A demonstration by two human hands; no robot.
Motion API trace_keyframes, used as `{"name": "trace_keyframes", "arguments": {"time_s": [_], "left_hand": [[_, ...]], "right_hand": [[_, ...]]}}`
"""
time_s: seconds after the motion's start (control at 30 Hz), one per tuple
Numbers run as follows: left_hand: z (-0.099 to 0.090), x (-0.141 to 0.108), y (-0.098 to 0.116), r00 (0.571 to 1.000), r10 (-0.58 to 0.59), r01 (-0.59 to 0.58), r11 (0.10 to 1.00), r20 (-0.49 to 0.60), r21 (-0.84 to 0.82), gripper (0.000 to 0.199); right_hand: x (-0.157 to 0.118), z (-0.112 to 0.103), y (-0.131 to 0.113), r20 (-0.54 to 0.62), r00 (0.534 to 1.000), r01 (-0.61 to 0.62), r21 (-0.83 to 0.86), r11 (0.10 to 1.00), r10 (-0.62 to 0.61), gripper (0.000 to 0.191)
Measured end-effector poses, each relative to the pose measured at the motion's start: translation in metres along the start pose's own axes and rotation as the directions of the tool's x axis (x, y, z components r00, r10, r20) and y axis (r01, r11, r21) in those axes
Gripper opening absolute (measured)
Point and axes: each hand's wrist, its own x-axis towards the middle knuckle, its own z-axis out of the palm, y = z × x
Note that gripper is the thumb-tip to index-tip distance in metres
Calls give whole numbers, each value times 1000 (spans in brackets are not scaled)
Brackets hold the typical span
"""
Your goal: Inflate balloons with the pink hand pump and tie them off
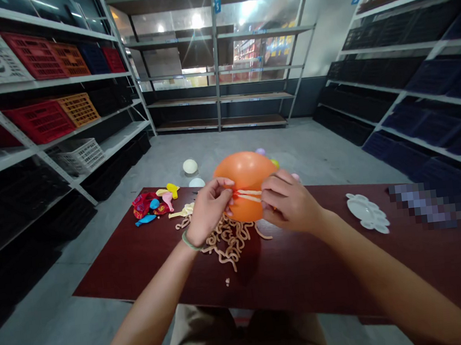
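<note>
An inflated orange balloon [242, 166] is in front of me above the table. My left hand [210, 210] is closed in a pinch at the balloon's neck, which faces me. From there a pale, doubled string [250, 194] runs across to my right hand [289, 202], whose fingers are closed on it. It looks taut between the two hands. Below them lies a tangled heap of tan, cord-like strands [232, 243], partly covered by my left hand and the balloon.
Deflated balloons [151, 204] in several colours lie at the table's left. A white scalloped palette [367, 213] and a blurred-out item [425, 206] are on the right. Beyond the dark red table [307, 274], a pale balloon [190, 167] rests on the floor. Shelves with crates [44, 120] flank the room.
</note>
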Motion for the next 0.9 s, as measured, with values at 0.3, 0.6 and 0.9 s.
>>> {"name": "trace_keyframes", "arguments": {"time_s": [0.3, 0.6, 0.9], "left_hand": [[-11, -6, 14, 940, -202, 205, 979, 275, 18, 33], [-15, -11, 14, 908, -234, 305, 938, 348, -164, 8], [-24, -9, 12, 808, -156, 62, 982, 569, 180, 20]], "right_hand": [[11, -8, 18, 52, 998, 51, -117, 992, -45, 18], [10, -3, 18, 65, 991, -121, 138, 983, 113, 23], [19, -4, 17, 243, 955, -264, 427, 865, 171, 22]]}}
